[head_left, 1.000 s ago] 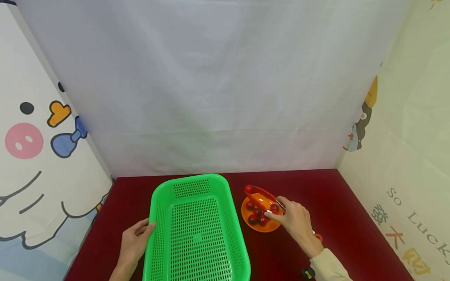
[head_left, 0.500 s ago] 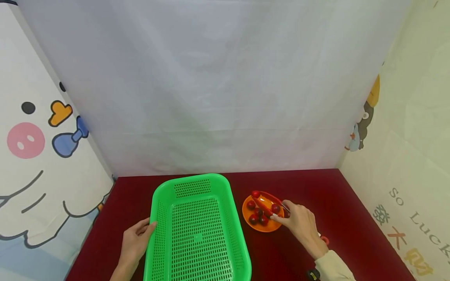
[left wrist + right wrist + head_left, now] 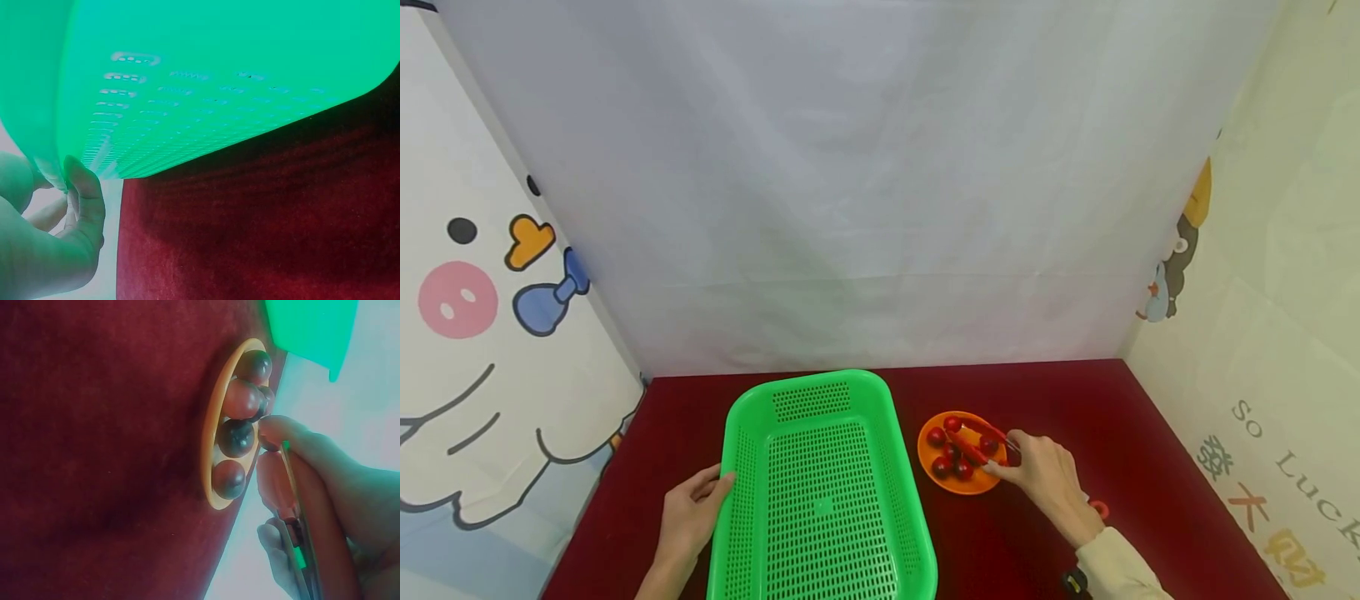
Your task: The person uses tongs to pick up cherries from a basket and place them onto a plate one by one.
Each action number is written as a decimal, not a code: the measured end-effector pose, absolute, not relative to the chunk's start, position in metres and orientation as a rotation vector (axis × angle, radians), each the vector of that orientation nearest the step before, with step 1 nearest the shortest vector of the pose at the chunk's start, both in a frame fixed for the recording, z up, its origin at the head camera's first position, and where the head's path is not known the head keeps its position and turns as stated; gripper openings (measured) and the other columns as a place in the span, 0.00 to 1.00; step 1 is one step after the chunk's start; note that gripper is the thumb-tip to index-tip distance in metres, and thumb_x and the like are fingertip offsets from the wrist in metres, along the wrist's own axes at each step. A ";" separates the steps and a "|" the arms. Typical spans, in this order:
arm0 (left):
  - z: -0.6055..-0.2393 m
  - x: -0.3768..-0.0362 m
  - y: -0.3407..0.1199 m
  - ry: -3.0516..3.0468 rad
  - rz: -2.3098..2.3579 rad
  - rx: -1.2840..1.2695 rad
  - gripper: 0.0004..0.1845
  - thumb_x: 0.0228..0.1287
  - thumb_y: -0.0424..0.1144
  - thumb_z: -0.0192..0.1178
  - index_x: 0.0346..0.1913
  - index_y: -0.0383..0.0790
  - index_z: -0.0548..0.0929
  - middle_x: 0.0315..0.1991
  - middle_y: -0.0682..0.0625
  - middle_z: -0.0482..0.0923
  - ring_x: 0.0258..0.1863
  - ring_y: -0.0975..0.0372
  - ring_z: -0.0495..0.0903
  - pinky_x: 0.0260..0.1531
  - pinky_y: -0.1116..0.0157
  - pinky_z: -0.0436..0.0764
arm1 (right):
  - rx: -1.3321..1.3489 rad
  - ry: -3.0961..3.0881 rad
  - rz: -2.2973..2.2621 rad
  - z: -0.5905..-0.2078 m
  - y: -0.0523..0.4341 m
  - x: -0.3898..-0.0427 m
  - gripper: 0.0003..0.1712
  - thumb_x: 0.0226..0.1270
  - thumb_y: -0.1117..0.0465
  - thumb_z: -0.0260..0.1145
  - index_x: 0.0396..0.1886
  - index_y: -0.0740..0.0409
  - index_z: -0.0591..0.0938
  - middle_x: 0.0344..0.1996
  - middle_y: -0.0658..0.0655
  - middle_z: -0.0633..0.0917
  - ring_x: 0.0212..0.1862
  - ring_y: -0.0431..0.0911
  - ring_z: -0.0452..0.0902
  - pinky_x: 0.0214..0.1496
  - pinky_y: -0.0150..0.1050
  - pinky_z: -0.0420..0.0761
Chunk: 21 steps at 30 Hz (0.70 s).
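My left hand (image 3: 688, 512) grips the left rim of a green plastic basket (image 3: 724, 533), thumb over the edge; the left wrist view shows the basket's slotted side above the curled fingers (image 3: 87, 194). In my right hand (image 3: 1047, 477) is a pair of tongs (image 3: 967, 448) with red tips, pinched between thumb and fingers. The tips reach over an orange plate (image 3: 970, 485) that bears several round dark-red fruits (image 3: 941, 467). One red fruit (image 3: 952, 423) lies right at the tongs' tips, over the far part of the plate.
Dark red cloth (image 3: 1000, 550) covers the table. The plate stands just right of the basket. A white cloth (image 3: 880, 208) hangs behind, and printed cloths (image 3: 1285, 350) close off both sides. The tongs' red end (image 3: 1099, 508) sticks out behind the right wrist.
My right hand and the tongs have moved a little right and lower, bringing the fruit at their tips from past the plate's far edge onto the plate area. The left hand stays on the basket.
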State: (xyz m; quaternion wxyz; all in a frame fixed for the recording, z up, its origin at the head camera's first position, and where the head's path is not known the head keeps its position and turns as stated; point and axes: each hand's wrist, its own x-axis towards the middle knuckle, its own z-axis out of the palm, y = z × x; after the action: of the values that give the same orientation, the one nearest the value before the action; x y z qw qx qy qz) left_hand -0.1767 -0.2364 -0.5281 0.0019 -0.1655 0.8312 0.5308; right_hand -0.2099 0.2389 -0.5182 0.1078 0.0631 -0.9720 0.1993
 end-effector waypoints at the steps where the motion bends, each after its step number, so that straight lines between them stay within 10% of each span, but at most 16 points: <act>1: -0.528 -0.177 -0.236 2.610 1.663 -0.519 0.27 0.78 0.45 0.59 0.69 0.28 0.76 0.53 0.32 0.83 0.52 0.44 0.83 0.40 0.60 0.85 | 0.186 -2.868 0.576 -0.517 0.239 -0.211 0.29 0.51 0.46 0.85 0.41 0.64 0.87 0.16 0.48 0.75 0.19 0.39 0.59 0.19 0.33 0.60; 21: -0.529 -0.179 -0.237 2.599 1.674 -0.528 0.26 0.77 0.43 0.60 0.68 0.27 0.76 0.51 0.33 0.84 0.44 0.54 0.85 0.34 0.68 0.81 | 0.222 -2.939 0.516 -0.503 0.234 -0.218 0.27 0.47 0.49 0.87 0.35 0.66 0.87 0.15 0.48 0.72 0.19 0.40 0.60 0.20 0.34 0.63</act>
State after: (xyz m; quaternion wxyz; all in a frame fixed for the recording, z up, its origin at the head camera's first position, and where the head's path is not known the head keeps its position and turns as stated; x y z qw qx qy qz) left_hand -0.1787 -0.2374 -0.5291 0.0025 -0.1684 0.8287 0.5337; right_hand -0.2176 0.2338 -0.5035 0.0748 0.0739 -0.9795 0.1720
